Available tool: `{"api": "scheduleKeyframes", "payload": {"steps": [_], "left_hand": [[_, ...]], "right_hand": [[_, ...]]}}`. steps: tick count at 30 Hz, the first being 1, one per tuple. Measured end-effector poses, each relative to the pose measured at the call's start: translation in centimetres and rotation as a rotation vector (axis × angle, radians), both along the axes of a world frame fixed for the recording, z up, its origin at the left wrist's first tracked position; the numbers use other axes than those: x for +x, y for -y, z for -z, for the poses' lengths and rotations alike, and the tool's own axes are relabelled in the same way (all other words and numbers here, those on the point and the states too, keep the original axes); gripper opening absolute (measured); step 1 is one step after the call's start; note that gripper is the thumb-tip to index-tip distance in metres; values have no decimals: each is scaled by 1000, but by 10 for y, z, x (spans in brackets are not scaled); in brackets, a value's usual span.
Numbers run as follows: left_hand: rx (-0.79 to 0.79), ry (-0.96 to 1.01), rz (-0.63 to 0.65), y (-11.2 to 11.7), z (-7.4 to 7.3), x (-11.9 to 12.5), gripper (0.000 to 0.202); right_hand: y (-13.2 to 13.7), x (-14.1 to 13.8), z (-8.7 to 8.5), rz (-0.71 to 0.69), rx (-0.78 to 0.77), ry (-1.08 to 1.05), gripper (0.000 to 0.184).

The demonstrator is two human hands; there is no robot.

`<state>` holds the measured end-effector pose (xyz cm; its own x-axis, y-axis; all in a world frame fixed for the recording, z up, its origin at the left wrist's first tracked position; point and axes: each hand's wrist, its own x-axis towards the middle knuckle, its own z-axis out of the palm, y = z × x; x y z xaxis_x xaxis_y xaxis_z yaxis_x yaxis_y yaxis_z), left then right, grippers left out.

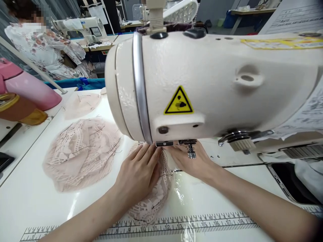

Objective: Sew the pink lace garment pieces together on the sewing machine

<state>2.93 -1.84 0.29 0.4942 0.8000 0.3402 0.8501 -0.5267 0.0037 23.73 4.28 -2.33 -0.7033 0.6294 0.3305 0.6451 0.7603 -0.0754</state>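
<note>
My left hand (137,173) lies flat on a pale pink lace piece (153,198), fingers stretched toward the needle area under the head of a cream sewing machine (214,84). My right hand (191,161) rests on the same lace just right of the presser foot; its fingertips are hidden behind the machine head. The lace runs from under the machine down toward the printed ruler (176,225) at the table's front edge.
A heap of pink lace pieces (80,153) lies left on the white table (30,195), with another piece (82,104) behind it. A pink object (30,89) sits far left. A phone (290,181) lies right. Another person (42,47) sits at a far machine.
</note>
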Motion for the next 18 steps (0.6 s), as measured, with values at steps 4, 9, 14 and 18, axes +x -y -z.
{"api": "scheduleKeyframes", "payload": {"steps": [4,9,14,18], "left_hand": [[-28,38,-7,-3,-1,-2,44],[-22,57,-4,-4,-1,-3,43],[-17,39,-8,-3,0,-3,45],[10,-9,-12,-4,1,-4,44]], "right_hand": [[4,0,-4,28,26,40,44],[6,3,-8,17,23,12,45],[3,3,-12,-10,13,29,45],[1,-1,-13,-29,-1,-2,44]]}}
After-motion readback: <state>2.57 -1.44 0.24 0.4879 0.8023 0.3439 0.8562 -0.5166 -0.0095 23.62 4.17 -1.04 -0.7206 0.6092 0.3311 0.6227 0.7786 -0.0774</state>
